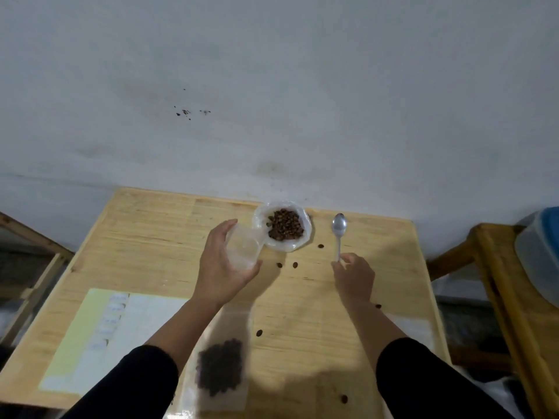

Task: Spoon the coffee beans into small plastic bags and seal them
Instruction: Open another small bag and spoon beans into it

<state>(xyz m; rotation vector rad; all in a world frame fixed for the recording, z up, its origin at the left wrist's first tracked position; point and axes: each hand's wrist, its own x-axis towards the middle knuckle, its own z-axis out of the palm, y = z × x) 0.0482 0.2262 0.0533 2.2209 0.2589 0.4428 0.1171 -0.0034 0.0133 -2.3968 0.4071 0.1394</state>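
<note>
The left hand [223, 261] grips a small clear empty plastic bag [243, 247] above the pale wooden bench [157, 237], just beside the open white plastic bag of brown coffee beans [284, 226]. The right hand [354, 278] pinches the handle end of the silver metal spoon [338, 229], which lies on the bench right of the beans. A clear filled bag of dark beans [220, 368] lies near the front edge, with loose beans scattered around.

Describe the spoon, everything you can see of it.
The spoon looks like plain silvery metal, with an oval bowl and a thin straight handle. It lies flat on the wooden table, bowl pointing away and empty, just right of the bag of beans without touching it. The right hand pinches the handle's near end.
</note>
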